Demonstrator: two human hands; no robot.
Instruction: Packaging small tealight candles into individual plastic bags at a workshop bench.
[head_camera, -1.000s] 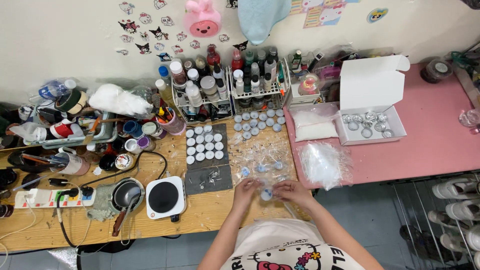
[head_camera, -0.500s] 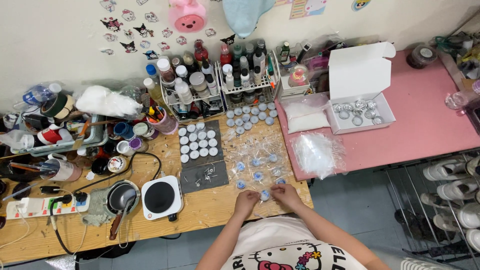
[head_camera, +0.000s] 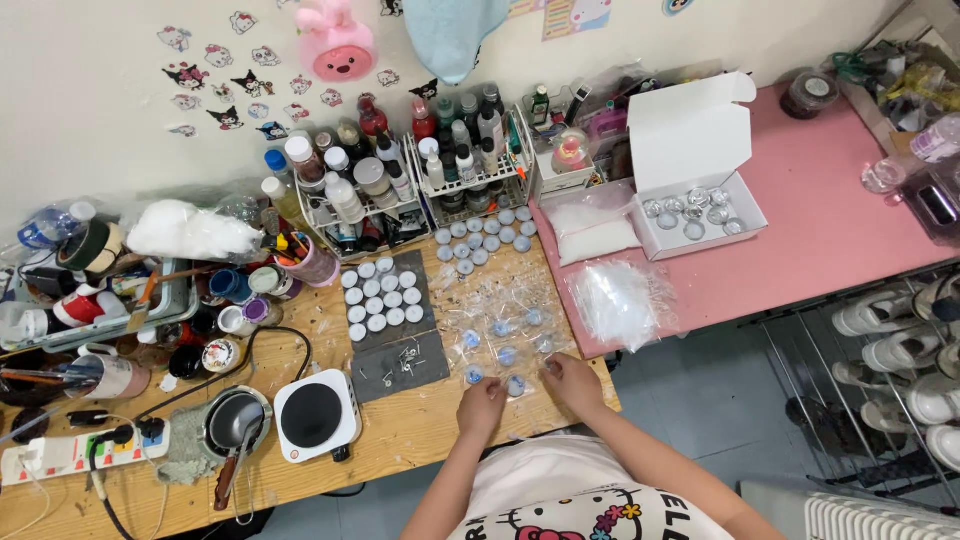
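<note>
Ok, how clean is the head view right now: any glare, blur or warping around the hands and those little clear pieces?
Head view: lighting is even and soft, shadows faint. The left hand and right hand look fairly sharp. The small round clear cup with a blue centre between them is too small for detail, and the crinkled clear plastic bag glints white. Wide-lens distortion tilts the pink table edge and the wall.

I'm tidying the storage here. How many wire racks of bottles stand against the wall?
2. The left wire rack stands behind the dark mat with white lids. The right wire rack stands beside it, towards the pink table. Clutter at far left may hide others.
</note>
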